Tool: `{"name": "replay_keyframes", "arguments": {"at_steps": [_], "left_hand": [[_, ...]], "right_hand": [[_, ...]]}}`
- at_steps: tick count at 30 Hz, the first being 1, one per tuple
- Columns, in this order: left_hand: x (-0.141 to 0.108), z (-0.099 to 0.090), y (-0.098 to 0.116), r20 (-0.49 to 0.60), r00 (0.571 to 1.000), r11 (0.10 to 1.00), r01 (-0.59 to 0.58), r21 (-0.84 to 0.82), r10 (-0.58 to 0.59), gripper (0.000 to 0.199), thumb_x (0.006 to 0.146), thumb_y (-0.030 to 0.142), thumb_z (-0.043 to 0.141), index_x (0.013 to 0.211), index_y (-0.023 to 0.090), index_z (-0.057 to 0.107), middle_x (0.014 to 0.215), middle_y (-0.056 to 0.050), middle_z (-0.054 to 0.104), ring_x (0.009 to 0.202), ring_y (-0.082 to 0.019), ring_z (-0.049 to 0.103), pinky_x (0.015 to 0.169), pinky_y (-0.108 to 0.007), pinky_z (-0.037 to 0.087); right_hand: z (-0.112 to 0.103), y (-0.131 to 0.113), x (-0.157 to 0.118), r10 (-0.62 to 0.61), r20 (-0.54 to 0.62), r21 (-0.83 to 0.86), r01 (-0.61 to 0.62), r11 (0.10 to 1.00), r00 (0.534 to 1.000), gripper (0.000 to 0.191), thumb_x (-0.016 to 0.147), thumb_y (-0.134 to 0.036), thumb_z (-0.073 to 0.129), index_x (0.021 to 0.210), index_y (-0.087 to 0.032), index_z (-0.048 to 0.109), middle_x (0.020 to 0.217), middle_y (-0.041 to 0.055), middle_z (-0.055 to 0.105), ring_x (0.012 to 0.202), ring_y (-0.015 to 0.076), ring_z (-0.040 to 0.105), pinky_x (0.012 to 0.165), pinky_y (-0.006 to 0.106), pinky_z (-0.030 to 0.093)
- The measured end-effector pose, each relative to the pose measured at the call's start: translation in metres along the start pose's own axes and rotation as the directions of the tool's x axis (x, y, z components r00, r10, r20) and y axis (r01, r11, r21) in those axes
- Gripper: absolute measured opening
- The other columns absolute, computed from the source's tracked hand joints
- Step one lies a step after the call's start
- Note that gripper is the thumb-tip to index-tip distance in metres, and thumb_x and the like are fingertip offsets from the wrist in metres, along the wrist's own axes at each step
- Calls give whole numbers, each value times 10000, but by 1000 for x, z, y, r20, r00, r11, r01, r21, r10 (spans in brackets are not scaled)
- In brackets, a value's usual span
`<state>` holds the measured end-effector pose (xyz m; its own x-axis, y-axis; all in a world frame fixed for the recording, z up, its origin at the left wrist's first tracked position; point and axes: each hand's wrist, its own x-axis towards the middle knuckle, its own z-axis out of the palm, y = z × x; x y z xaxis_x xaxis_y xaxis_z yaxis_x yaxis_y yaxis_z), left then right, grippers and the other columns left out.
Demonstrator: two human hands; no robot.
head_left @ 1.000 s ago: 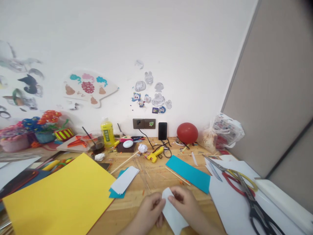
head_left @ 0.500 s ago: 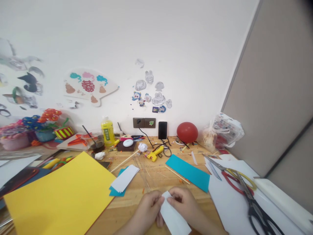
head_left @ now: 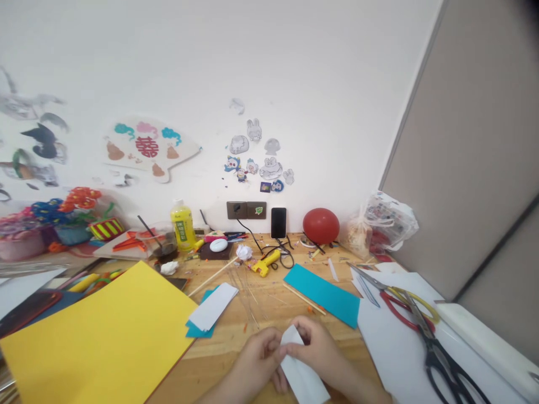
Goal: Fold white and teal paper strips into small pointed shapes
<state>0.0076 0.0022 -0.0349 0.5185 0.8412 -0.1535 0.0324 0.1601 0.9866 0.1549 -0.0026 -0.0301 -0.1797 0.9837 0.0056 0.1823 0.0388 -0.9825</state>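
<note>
Between my two hands is a white paper strip [head_left: 304,380], its narrow top end poking up above my thumbs and its wider part slanting down to the bottom edge. My left hand [head_left: 263,356] pinches the strip's left edge, fingers curled behind it. Across the front lies the thumb of my right hand [head_left: 314,345], closed on the right edge. To the left, several white paper pieces [head_left: 217,306] rest on blue paper pieces [head_left: 197,331]. A blue paper strip [head_left: 324,294] lies beyond my right hand.
At left spreads a large yellow sheet [head_left: 105,331]. Scissors with black handles [head_left: 438,359] and scissors with red and yellow handles [head_left: 396,303] lie on white paper at right. A yellow glue gun [head_left: 266,264], a phone [head_left: 278,223] and a red balloon [head_left: 321,226] are by the wall.
My right thumb has slid left across the strip toward my left thumb. The strip stays held in both hands. The whole view has shifted slightly.
</note>
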Motion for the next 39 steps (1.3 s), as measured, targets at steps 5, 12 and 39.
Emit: {"name": "replay_keyframes", "arguments": {"at_steps": [5, 12, 39], "left_hand": [[-2, 0, 5, 23, 1000, 999, 12, -41, -11, 391, 631, 524, 582, 694, 167, 435, 471, 24, 592, 378, -116, 567, 372, -196, 408], [-1, 0, -1, -29, 1000, 1000, 12, 1, -12, 413, 659, 586, 500, 626, 187, 396, 404, 27, 581, 322, -103, 530, 325, -173, 358], [7, 0, -9, -106, 994, 999, 27, -35, -31, 426, 660, 604, 469, 623, 187, 392, 360, 32, 568, 294, -114, 532, 296, -161, 350]], "right_hand": [[-1, 1, 0, 17, 6, 29, -17, 999, 1000, 155, 594, -109, 573, 702, -170, 481, 569, -68, 463, 552, 101, 464, 495, 188, 339], [2, -3, -3, -29, 75, 32, 27, 999, 997, 108, 630, -142, 573, 691, -161, 486, 580, -61, 464, 553, 98, 454, 500, 189, 336], [-3, -5, -1, -185, 44, -123, 189, 974, 982, 234, 749, -334, 507, 715, -130, 615, 675, 46, 628, 645, 164, 568, 589, 253, 433]]}}
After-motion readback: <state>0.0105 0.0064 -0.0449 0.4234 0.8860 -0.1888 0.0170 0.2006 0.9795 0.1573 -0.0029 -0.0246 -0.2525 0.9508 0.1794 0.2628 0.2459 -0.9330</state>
